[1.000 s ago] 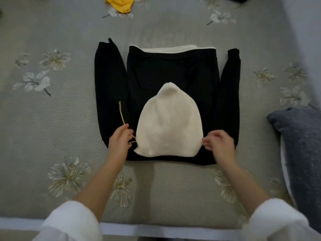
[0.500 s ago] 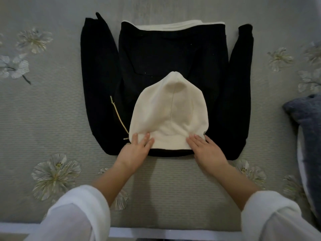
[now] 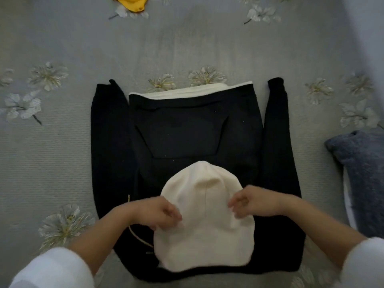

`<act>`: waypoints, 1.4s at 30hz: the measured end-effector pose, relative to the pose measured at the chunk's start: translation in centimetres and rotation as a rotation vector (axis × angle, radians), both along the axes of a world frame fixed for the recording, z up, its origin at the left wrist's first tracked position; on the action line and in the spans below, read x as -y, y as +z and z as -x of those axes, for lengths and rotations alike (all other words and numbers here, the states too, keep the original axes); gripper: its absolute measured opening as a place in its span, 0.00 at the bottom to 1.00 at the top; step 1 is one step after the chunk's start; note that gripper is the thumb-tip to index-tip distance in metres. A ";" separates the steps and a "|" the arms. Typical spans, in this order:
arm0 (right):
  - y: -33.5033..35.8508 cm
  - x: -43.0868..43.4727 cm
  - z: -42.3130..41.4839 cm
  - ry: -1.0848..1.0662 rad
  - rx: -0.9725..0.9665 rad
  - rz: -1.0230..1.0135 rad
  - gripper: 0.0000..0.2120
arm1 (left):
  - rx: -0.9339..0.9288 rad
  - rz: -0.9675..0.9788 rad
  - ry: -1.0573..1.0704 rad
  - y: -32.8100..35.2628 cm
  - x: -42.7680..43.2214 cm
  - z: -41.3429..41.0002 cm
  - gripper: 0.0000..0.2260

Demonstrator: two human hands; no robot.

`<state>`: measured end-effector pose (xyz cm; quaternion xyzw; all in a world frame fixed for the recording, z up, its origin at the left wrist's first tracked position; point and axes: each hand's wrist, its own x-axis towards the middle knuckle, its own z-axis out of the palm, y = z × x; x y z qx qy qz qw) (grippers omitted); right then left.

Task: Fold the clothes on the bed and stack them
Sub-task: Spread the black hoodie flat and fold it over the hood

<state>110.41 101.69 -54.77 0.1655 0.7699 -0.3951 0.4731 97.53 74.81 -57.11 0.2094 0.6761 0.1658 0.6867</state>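
Observation:
A black hoodie [image 3: 197, 129] lies flat on the bed with its front pocket up, a sleeve straight down each side and a cream lining edge at its far hem. Its cream hood [image 3: 205, 231] is folded onto the body at the near end. A thin yellow drawstring [image 3: 135, 235] trails to the hood's left. My left hand [image 3: 160, 213] rests at the hood's left edge with the fingers curled. Over the hood's right side, my right hand [image 3: 249, 203] also has curled fingers. Blur hides whether either hand pinches the fabric.
The grey bedspread [image 3: 52, 163] with a flower print spreads all around. A yellow garment [image 3: 131, 3] lies at the far edge. A dark grey pillow [image 3: 363, 173] sits at the right. The bed's near edge is just below the hoodie.
Both hands have left the hood's near edge, where they lay flat, and now sit curled at its two sides. The view has tilted farther up the bed.

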 end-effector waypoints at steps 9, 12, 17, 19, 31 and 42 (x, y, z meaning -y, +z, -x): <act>-2.9 -6.8 13.5 -0.647 -0.382 -0.211 0.13 | -1.004 -0.042 0.727 -1.9 -4.7 14.7 0.11; -4.9 -7.9 17.9 -0.501 -0.519 -0.373 0.18 | -1.262 -0.069 0.540 -3.9 -5.7 17.9 0.16; -7.7 -9.9 23.4 -0.220 -0.662 -0.666 0.22 | -1.392 -0.075 0.211 -7.1 -7.1 22.7 0.20; -8.8 -10.7 24.8 -0.154 -0.615 -0.710 0.23 | -1.377 -0.025 0.197 -8.3 -7.4 24.1 0.21; -8.3 -14.2 23.6 -0.347 -1.064 -0.846 0.09 | -1.628 -0.400 0.403 -5.9 -5.6 27.3 0.09; -13.8 -14.0 25.1 -0.334 -0.673 -0.645 0.29 | -1.382 -0.011 0.454 -10.5 -11.4 25.2 0.25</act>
